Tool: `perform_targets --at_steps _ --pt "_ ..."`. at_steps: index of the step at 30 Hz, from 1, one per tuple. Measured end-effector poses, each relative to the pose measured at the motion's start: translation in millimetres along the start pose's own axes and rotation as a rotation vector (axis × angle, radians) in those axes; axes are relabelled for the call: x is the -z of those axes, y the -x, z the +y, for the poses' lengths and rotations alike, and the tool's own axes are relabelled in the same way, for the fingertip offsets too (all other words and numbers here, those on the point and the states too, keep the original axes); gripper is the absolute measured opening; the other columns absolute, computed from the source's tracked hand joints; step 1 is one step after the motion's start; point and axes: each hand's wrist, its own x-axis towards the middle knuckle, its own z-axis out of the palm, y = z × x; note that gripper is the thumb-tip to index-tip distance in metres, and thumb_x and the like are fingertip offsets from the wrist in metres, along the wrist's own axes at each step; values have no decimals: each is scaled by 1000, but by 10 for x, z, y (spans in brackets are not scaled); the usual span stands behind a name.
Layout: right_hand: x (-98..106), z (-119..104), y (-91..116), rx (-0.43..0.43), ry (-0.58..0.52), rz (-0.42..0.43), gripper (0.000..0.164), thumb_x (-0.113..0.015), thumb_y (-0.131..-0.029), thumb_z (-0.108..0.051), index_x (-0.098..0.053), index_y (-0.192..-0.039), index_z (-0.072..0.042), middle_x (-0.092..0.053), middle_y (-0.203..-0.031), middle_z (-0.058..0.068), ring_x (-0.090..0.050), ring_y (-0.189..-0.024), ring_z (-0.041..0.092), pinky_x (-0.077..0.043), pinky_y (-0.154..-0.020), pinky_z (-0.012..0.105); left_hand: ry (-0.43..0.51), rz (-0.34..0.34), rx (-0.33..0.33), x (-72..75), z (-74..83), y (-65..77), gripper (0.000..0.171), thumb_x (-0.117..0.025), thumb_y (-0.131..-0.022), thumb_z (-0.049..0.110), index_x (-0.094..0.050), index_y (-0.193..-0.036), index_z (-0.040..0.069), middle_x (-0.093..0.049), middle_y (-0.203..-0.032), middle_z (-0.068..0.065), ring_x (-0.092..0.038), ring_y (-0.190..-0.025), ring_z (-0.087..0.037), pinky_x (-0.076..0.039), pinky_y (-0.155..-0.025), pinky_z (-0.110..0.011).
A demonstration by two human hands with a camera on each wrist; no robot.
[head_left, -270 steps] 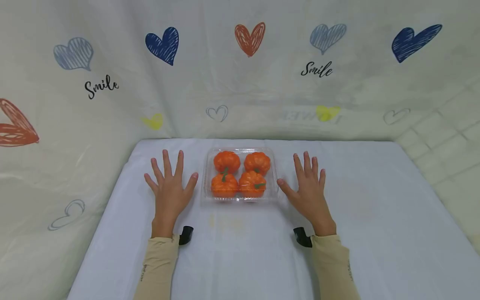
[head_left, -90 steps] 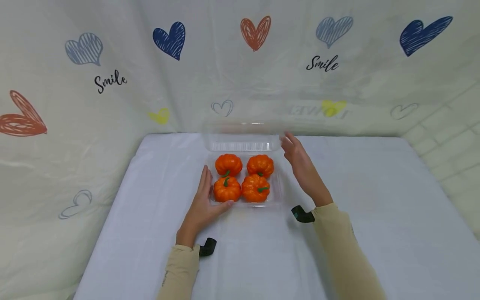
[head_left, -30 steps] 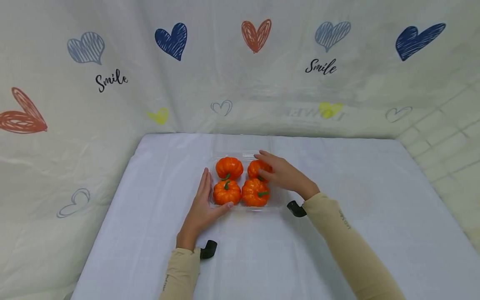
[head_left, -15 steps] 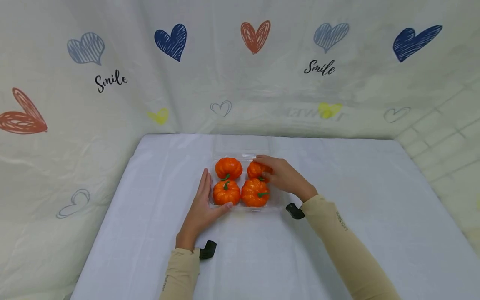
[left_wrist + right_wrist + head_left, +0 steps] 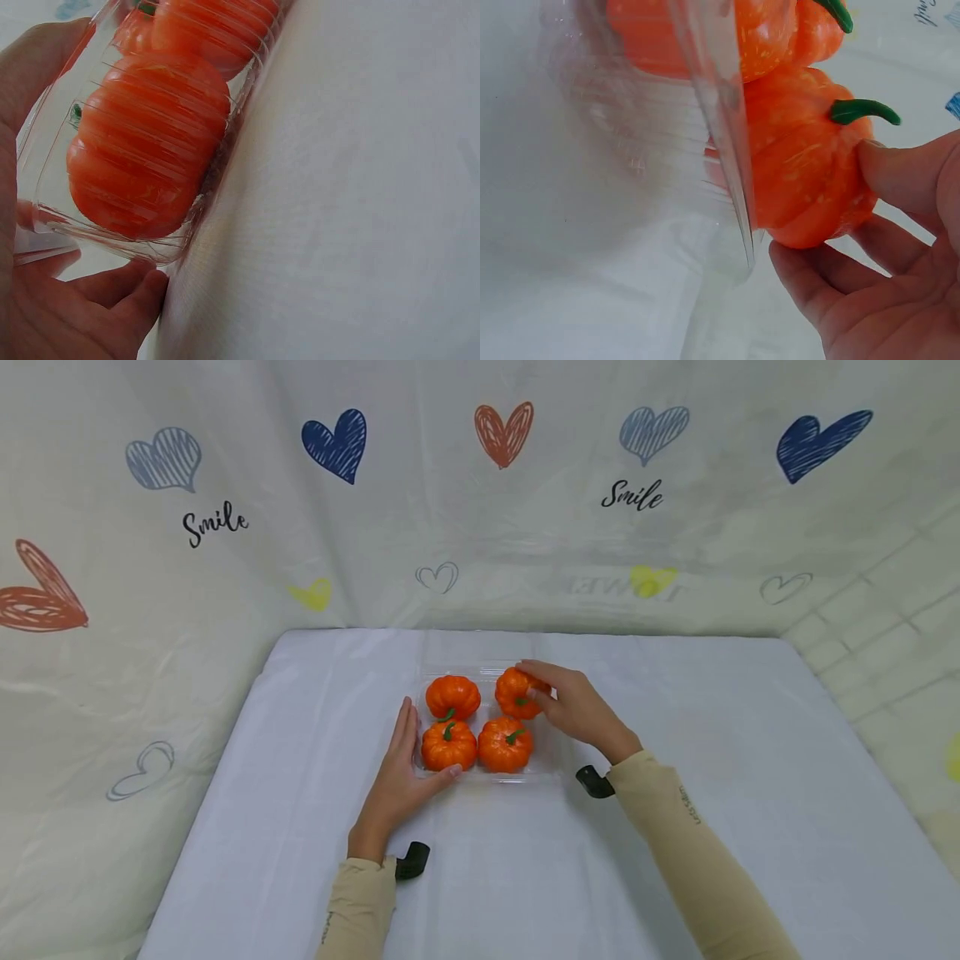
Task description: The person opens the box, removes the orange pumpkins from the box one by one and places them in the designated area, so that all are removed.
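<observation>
A clear plastic container holds small orange toy pumpkins with green stems. My left hand grips its left front corner, thumb along the front rim and fingers against the left side. At the back right, my right hand pinches one pumpkin between thumb and fingers. The right wrist view shows that pumpkin raised partly above the container wall. Three others sit inside: back left, front left and front right.
The container's transparent lid is folded back onto the white tablecloth. Behind the table hangs a pale curtain printed with hearts. A black device is on the left wrist, and another on the right.
Both hands lay flat beside the closed container; then its lid was opened. My left hand took the corner, while my right moved from the lid to the back right pumpkin and raised it slightly.
</observation>
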Motion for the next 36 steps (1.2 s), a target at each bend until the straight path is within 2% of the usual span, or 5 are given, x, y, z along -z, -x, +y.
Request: perform_targets --at_steps 3,18,26,33,36 --pt "27 27 20 -27 -16 36 44 -66 -105 0 -61 -149 -1 -64 -146 16 -64 -120 34 -55 -104 51 -4 -2 4 -2 9 0 122 -82 -88 60 -9 -173 11 3 -179 10 -8 -164 -20 -23 -126 -53" --pt "147 186 173 -217 -77 263 41 -64 -109 -24 -64 -141 1 -70 -130 19 -71 -106 35 -63 -90 51 -8 6 9 -7 26 13 121 -83 -88 56 -10 -173 9 1 -179 9 -11 -164 -21 -26 -126 -52" --pt "184 318 310 -288 -79 332 45 -60 -110 -34 -64 -139 1 -70 -127 21 -71 -105 35 -63 -89 51 -16 3 12 -1 36 13 121 -82 -88 57 -10 -173 10 1 -179 9 -12 -163 -21 -28 -125 -51" --pt "245 438 428 -346 -54 377 47 -57 -111 -38 -64 -139 -1 -70 -127 20 -71 -102 33 -58 -78 21 -18 10 6 -1 34 15 119 -82 -89 56 -12 -173 9 0 -179 8 -16 -163 -23 -28 -124 -51" --pt "268 486 482 -371 -60 390 47 -57 -111 -39 -65 -139 -1 -70 -127 20 -71 -103 34 -55 -76 17 -13 12 2 -3 35 12 119 -82 -89 56 -12 -173 8 0 -179 8 -17 -163 -23 -28 -124 -51"
